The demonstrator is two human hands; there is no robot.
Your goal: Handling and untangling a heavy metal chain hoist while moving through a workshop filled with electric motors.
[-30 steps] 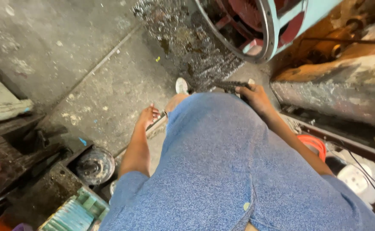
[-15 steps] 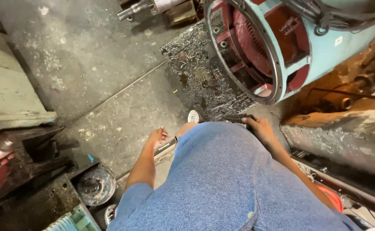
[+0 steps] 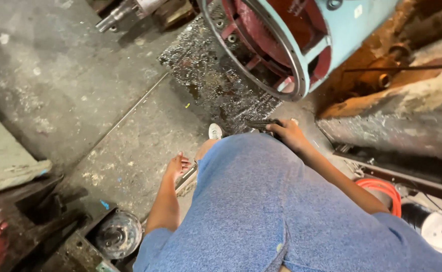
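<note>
Two bare hands are out over the workshop floor, seen from above past a blue shirt (image 3: 261, 211). At centre frame the right hand (image 3: 290, 135) has its fingers curled around a dark metal bar (image 3: 262, 122), gripped at its near end while the rest pokes left over a patch of oily metal shavings (image 3: 216, 80). It looks like stiff steel, probably heavy for its size and likely greasy, so a full fist well along the shaft seems the safest hold. Lower left of centre, the left hand (image 3: 178, 165) hangs with fingers loosely spread, holding nothing, just beside a flat metal strip (image 3: 186, 177). Upper right sits a big blue motor housing (image 3: 306, 40); an orange hose (image 3: 384, 194) coils at right.
</note>
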